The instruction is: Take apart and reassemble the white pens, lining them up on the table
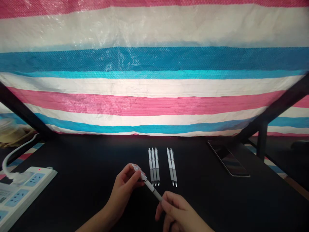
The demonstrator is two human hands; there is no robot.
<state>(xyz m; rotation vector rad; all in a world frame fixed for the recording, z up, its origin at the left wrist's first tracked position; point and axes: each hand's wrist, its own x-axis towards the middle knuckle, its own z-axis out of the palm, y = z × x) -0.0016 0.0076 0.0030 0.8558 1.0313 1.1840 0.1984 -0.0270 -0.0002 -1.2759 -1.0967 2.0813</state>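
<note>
A white and grey pen [150,186] is held slanting between my two hands, above the black table. My left hand [126,182] pinches its clip end, at the upper left. Lower down, the fingers of my right hand [175,211] close round the grey grip end, hiding the tip. Just beyond the held pen lie three matching pens [154,166] side by side, tips toward me. To their right, two more pens [172,167] lie parallel in a separate group.
A dark phone [228,158] lies at the right rear of the black table [96,154]. At left is a white power strip [29,190] with a plugged-in cable [6,161]. Striped sheeting [154,106] hangs behind, between slanted black frame bars [270,112].
</note>
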